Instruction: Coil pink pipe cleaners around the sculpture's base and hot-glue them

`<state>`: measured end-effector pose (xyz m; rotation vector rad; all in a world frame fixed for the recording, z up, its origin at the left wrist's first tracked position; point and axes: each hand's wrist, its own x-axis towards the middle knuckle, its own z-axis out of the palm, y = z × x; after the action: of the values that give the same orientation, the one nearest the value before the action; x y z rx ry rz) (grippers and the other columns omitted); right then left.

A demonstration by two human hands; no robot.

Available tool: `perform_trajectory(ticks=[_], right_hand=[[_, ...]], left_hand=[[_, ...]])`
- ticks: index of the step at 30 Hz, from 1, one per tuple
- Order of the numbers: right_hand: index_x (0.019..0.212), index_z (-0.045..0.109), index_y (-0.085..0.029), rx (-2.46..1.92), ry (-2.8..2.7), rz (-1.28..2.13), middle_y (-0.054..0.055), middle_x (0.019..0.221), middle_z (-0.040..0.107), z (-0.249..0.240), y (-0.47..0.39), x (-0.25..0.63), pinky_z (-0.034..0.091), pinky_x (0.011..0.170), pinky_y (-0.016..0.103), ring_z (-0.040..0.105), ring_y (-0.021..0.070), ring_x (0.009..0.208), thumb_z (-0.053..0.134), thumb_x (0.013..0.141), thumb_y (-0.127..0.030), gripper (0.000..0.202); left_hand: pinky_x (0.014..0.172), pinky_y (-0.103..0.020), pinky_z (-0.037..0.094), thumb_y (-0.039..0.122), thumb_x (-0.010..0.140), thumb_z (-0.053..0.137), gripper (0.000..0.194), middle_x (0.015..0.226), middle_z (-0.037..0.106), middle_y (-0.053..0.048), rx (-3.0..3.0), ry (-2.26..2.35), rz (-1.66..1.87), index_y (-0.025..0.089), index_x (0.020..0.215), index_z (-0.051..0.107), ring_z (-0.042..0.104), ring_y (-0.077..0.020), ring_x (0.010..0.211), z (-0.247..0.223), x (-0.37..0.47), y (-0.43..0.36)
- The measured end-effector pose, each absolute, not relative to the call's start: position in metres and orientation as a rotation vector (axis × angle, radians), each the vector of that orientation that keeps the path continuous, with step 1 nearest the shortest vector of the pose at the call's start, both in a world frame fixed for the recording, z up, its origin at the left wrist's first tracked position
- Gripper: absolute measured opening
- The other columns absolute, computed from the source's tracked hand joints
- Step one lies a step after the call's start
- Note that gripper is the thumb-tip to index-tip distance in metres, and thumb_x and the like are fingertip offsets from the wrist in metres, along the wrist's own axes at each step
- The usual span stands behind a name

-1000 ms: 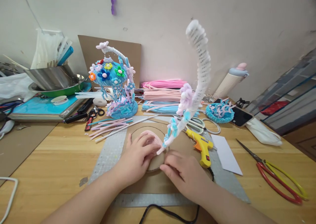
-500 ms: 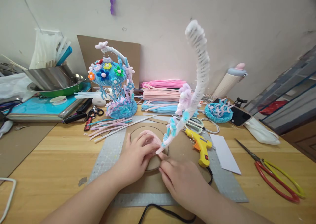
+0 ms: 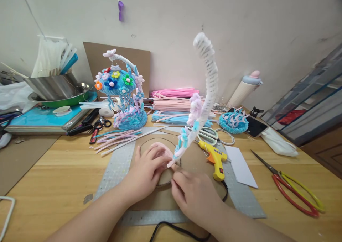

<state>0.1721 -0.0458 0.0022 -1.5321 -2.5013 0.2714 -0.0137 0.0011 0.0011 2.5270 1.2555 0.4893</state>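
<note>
A curved white fuzzy stem (image 3: 211, 82) with lilac and blue flowers rises from between my hands and leans right. My left hand (image 3: 145, 171) is closed on the pink fuzzy piece (image 3: 161, 147) and the foot of the stem, over a circle drawn on the cardboard (image 3: 197, 163). My right hand (image 3: 193, 188) has its fingers curled, the index fingertip at the stem's lower end. What its other fingers hold, if anything, is hidden.
A yellow glue gun (image 3: 217, 160) lies right of my hands, with red-and-yellow scissors (image 3: 296, 192) farther right. Behind stand a flowered blue jellyfish model (image 3: 121, 92), pipe cleaner bundles (image 3: 176, 105) and a blue oval piece (image 3: 233, 121). A black cable (image 3: 179, 227) crosses the front.
The stem's top has shifted slightly left and down. The whole view has moved a little, while both hands keep nearly the same place at the stem's foot.
</note>
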Motion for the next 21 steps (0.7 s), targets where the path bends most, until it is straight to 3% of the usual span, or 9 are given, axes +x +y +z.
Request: perform_trajectory(ticks=[5, 14, 18, 21], right_hand=[[0.109, 0.061, -0.019, -1.548, -2.498, 0.277, 0.01, 0.132, 0.058, 0.005, -0.044, 0.171, 0.049, 0.069, 0.028, 0.069, 0.0208, 0.089, 0.037, 0.094, -0.025, 0.028], [0.127, 0.052, -0.018, -1.643, -2.697, 0.296, 0.011, 0.139, 0.051, 0.022, -0.045, 0.167, 0.048, 0.059, 0.029, 0.071, 0.0235, 0.084, 0.034, 0.095, -0.024, 0.036], [0.126, 0.051, -0.017, -1.648, -2.676, 0.327, 0.012, 0.111, 0.07, 0.022, -0.044, 0.169, 0.044, 0.056, 0.028, 0.071, 0.0232, 0.078, 0.036, 0.093, -0.019, 0.036], [0.12, 0.054, -0.017, -1.658, -2.669, 0.348, 0.011, 0.1, 0.072, 0.022, -0.042, 0.169, 0.041, 0.056, 0.027, 0.071, 0.0226, 0.078, 0.037, 0.091, -0.016, 0.033]], left_hand=[[0.107, -0.065, 0.017, 0.019, 0.091, 0.044, 0.04, 0.134, 0.052, -0.009, 2.498, 1.295, 0.536, 0.027, 0.13, 0.043, 0.041, -0.0267, 0.129, 0.0, -0.013, 0.001], [0.106, -0.068, 0.015, 0.018, 0.091, 0.043, 0.037, 0.135, 0.051, -0.008, 2.48, 1.295, 0.521, 0.028, 0.127, 0.043, 0.041, -0.0268, 0.129, 0.002, -0.012, -0.001], [0.107, -0.068, 0.014, 0.017, 0.09, 0.043, 0.034, 0.133, 0.052, -0.008, 2.48, 1.293, 0.521, 0.027, 0.123, 0.046, 0.041, -0.026, 0.129, 0.003, -0.012, -0.001], [0.108, -0.067, 0.014, 0.016, 0.09, 0.044, 0.033, 0.132, 0.053, -0.008, 2.496, 1.293, 0.537, 0.026, 0.12, 0.048, 0.042, -0.0259, 0.128, 0.002, -0.012, -0.001]])
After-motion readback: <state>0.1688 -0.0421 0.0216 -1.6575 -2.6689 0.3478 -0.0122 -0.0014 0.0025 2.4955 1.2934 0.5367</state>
